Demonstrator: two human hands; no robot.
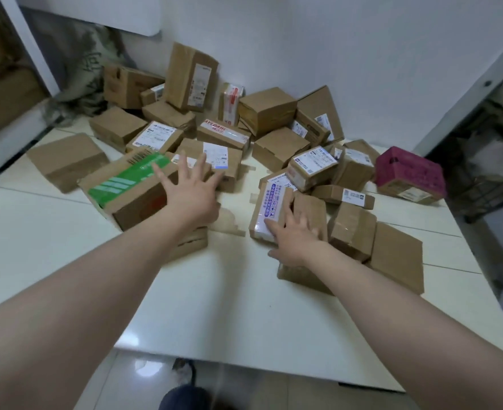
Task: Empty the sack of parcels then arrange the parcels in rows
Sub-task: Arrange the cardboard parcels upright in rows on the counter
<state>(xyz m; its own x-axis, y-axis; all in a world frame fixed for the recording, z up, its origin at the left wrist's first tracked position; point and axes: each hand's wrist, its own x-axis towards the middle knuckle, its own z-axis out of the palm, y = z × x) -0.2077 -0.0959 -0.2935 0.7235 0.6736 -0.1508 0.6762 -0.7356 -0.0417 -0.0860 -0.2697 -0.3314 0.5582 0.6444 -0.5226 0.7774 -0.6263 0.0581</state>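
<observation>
On the white table (244,335), apparently done with emptying and starting on rows: sack (79,72) slumped at back left, parcels (268,110) heaped loose against the wall (333,39). Reaching with left hand (191,193) splayed wide, holding nothing, over the green-striped box (126,184). Pressing right hand (297,236), fingers flat, on the purple-printed parcel (269,202). Next, likely: slide both forward, square up. Glossy tiled floor (126,380) below, dark shelving (481,173) at right.

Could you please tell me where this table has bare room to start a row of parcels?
The table is barest along its near edge and at the near left, beside the green-printed box. A narrow gap lies between the left hand and the right hand. By the wall and on the right, parcels crowd together.
</observation>
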